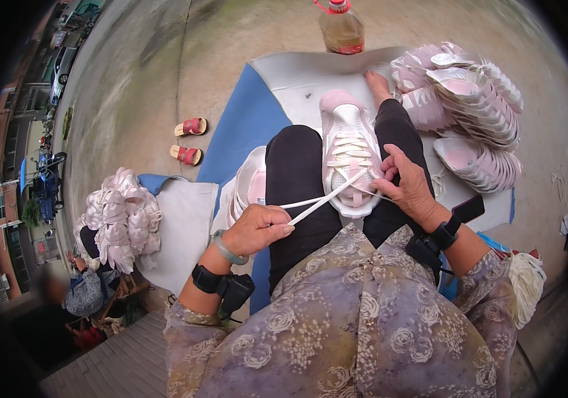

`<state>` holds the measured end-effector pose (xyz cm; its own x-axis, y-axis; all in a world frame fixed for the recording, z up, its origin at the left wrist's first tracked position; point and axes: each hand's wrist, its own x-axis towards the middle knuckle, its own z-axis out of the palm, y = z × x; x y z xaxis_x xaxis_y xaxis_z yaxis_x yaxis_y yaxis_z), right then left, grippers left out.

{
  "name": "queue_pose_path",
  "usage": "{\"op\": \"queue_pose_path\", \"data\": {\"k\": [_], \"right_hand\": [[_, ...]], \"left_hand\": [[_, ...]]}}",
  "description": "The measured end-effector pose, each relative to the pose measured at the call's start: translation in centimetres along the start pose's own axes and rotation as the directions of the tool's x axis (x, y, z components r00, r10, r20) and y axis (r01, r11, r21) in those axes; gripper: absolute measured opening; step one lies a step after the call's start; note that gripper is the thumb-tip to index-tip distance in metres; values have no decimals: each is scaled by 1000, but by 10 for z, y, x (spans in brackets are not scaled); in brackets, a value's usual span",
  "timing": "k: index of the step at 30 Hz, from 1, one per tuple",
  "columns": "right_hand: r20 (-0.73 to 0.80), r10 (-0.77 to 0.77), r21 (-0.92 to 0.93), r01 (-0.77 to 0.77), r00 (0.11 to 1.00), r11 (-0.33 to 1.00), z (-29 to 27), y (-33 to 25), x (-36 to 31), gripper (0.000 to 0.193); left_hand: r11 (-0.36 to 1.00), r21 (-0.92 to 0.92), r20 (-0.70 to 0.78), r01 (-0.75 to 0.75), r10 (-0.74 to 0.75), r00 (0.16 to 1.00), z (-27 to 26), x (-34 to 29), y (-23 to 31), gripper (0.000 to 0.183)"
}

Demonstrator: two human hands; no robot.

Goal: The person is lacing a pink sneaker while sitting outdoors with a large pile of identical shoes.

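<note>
A pink and white sneaker (345,146) rests between my thighs, toe pointing away from me. Cream laces (352,147) criss-cross its tongue. My left hand (257,229) pinches a white lace (329,197) that runs taut from the top of the shoe. At the shoe's right side my right hand (405,180) has thumb and forefinger closed near another lace strand; the other fingers are raised. Whether that strand is between its fingertips is hard to see. A second pale pink shoe (252,184) lies beside my left thigh, partly hidden by my leg.
Stacked pink and white shoe uppers (475,99) lie at the right. More pink shoes are heaped (121,222) at the left, near another person (88,292). Red sandals (189,140), a plastic jug (342,30) and a bundle of cream laces (526,285) lie around the mat (234,119).
</note>
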<state>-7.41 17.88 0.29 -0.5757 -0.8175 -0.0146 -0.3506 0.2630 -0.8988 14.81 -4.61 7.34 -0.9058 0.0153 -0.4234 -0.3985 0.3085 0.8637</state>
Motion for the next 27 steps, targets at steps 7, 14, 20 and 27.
{"op": "queue_pose_path", "data": {"k": [7, 14, 20, 27], "right_hand": [[-56, -97, -103, 91, 994, 991, 2, -12, -16, 55], [292, 34, -262, 46, 956, 964, -23, -18, -16, 23], [288, -170, -407, 281, 942, 869, -40, -25, -14, 5], [267, -116, -514, 243, 957, 823, -69, -40, -8, 5]], "left_hand": [[999, -12, -150, 48, -49, 987, 7, 5, 6, 25], [989, -132, -337, 65, -107, 936, -7, 19, -2, 24], [991, -85, -371, 102, -126, 920, -12, 18, -7, 22], [995, -21, -352, 95, -96, 931, -18, 15, -12, 20]]}}
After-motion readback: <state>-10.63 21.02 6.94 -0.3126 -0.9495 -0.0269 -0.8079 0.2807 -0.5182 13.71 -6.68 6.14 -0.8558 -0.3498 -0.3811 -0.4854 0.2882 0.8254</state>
